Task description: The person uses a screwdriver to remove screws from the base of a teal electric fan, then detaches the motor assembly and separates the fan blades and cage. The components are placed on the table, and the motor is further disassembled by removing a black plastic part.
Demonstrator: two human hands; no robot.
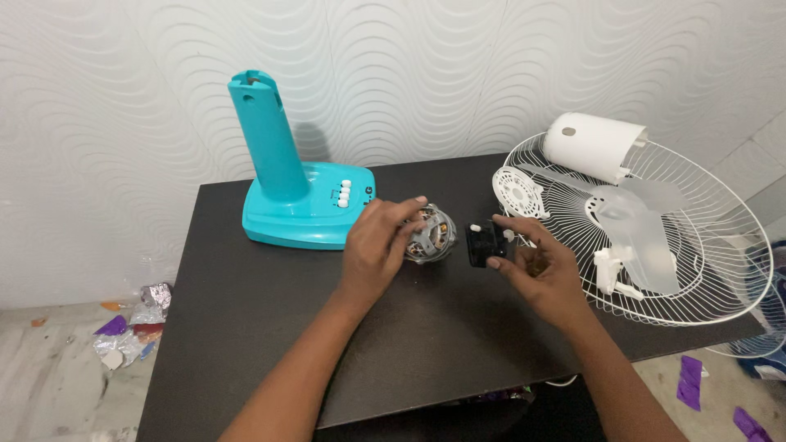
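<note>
So the fan is fully in pieces on the dark table (246,327) at this point. The teal base (299,200) with its upright column stands at about 11 o'clock from the hands, with nothing mounted on top of it. Over at 2 to 3 o'clock the white wire guard (704,270) lies flat, half off the table edge, with the clear blade (643,233) and the white motor cover (594,146) resting on it.

The motor (431,235) sits dead centre on the table. The left hand (377,250) is cupped over its left side, fingers curled onto it, more steadying than lifting as far as I can tell. The right hand (544,270) pinches a small black box-shaped part (483,244) between thumb and fingers, just right of the motor and apart from it.

Judging by that, the strip-down looks done: motor out, cover, blade and guard all off. Everything would need refitting before it's a fan again.
</note>
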